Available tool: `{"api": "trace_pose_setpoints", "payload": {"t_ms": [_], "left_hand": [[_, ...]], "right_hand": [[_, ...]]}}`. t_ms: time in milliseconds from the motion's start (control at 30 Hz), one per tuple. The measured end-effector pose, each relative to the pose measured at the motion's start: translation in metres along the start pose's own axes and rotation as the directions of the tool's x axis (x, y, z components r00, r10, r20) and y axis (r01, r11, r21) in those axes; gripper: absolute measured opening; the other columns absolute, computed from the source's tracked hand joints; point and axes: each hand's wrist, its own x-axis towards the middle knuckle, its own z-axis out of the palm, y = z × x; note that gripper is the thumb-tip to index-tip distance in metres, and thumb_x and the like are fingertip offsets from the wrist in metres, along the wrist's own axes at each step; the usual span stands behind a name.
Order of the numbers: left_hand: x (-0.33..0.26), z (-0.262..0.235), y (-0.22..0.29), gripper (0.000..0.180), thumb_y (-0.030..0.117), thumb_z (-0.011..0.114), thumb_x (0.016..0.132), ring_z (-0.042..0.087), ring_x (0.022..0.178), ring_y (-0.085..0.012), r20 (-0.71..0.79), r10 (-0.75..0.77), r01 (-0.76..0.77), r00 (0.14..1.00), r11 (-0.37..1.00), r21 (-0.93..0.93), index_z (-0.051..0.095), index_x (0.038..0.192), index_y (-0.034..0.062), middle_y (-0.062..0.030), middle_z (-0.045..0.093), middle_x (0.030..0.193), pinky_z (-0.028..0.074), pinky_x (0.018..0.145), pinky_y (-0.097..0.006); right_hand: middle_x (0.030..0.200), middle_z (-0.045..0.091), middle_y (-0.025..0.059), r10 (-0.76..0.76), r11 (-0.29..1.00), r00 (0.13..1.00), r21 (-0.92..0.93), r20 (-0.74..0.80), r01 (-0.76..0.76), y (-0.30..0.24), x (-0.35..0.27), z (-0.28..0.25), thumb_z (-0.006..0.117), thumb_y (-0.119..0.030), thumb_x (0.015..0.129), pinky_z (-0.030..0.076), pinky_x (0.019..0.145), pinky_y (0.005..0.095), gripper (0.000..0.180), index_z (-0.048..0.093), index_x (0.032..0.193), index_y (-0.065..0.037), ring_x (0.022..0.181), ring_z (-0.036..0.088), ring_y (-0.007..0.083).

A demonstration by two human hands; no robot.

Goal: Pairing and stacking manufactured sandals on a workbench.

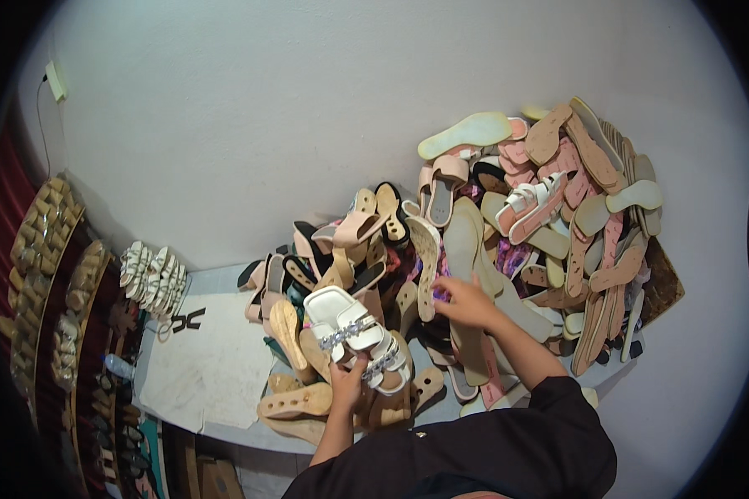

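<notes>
My left hand [347, 384], low in the middle, is closed around a pair of white sandals [333, 306] with square toes and jewelled straps. Its fingers are partly hidden behind them. To the right, my right hand [468, 306] hovers over the heap with its fingers apart. Its fingertips are close to the edge of a pale cork-coloured sole [426, 258], and I cannot tell whether they touch it. Long beige soles [464, 237] lie just beyond that hand. Wooden-looking soles with holes [298, 401] lie below and beside the white pair.
A big heap of soles and sandals covers the table's right side, with a white strappy sandal [528, 208] on top. On the left lie a white sheet [212, 358], black-handled pliers [193, 318] and a bunch of white sandals [154, 279]. Shelves [68, 241] of footwear stand farther left.
</notes>
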Motion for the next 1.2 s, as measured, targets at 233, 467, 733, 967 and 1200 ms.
{"api": "trace_pose_setpoints", "payload": {"t_ms": [233, 467, 733, 967, 1200], "left_hand": [[0.014, -0.002, 0.007, 0.039, 0.009, 0.064, 0.081, 0.055, 0.093, -0.016, -0.047, 0.013, -0.017, 0.999, 0.996, -0.086, 0.046, 0.114, 0.0003, -0.0084, 0.056, 0.106, 0.044, 0.081, -0.03], [0.015, -0.017, 0.02, 0.041, 0.009, 0.066, 0.079, 0.056, 0.094, -0.0171, -0.052, 0.037, -0.041, 0.998, 0.996, -0.081, 0.047, 0.115, 0.0, -0.0083, 0.058, 0.105, 0.044, 0.084, -0.031], [0.012, -0.036, 0.014, 0.036, 0.004, 0.064, 0.078, 0.057, 0.091, -0.0157, -0.113, -0.025, 0.005, 0.993, 0.985, -0.174, 0.051, 0.111, 0.0007, -0.0067, 0.059, 0.102, 0.044, 0.081, -0.03], [0.024, -0.022, 0.027, 0.043, -0.001, 0.059, 0.073, 0.057, 0.093, -0.0174, -0.095, 0.0, -0.018, 0.995, 0.98, -0.198, 0.049, 0.115, 0.0003, -0.0075, 0.058, 0.106, 0.044, 0.083, -0.031], [0.028, -0.048, 0.03, 0.054, -0.006, 0.049, 0.077, 0.053, 0.107, -0.0249, -0.312, 0.044, -0.156, 0.949, 0.925, -0.345, 0.035, 0.129, 0.0022, -0.0139, 0.051, 0.119, 0.043, 0.093, -0.036]], "right_hand": [[0.104, 0.053, 0.0072, -0.081, 0.858, 0.904, -0.49, -0.421, -0.152, 0.048, 0.125, -0.076, 0.058, -0.022, 0.071, 0.019, 0.097, 0.0639, 0.038, 0.05, 0.107, -0.012, 0.106, 0.049, 0.0244], [0.13, 0.041, 0.0101, -0.203, 0.681, 0.812, -0.675, -0.547, -0.285, 0.094, 0.232, -0.134, 0.06, -0.011, 0.068, 0.02, 0.1, 0.0608, 0.063, 0.04, 0.127, -0.014, 0.123, 0.036, 0.0259], [0.126, 0.041, 0.0099, 0.189, 0.656, 0.794, -0.527, -0.578, -0.54, 0.079, 0.236, -0.169, 0.071, -0.015, 0.064, 0.02, 0.098, 0.0643, 0.083, 0.03, 0.135, -0.027, 0.12, 0.037, 0.0305], [0.106, 0.051, 0.005, -0.241, 0.49, 0.734, -0.732, -0.636, -0.473, 0.14, 0.233, -0.178, 0.062, -0.019, 0.074, 0.026, 0.09, 0.0575, 0.046, 0.05, 0.118, -0.026, 0.107, 0.046, 0.0236], [0.091, 0.06, 0.0137, -0.362, 0.84, 0.674, -0.539, -0.644, -0.064, 0.047, 0.213, -0.161, 0.054, -0.026, 0.083, 0.031, 0.087, 0.0495, 0.029, 0.053, 0.107, -0.011, 0.087, 0.057, 0.0316]]}}
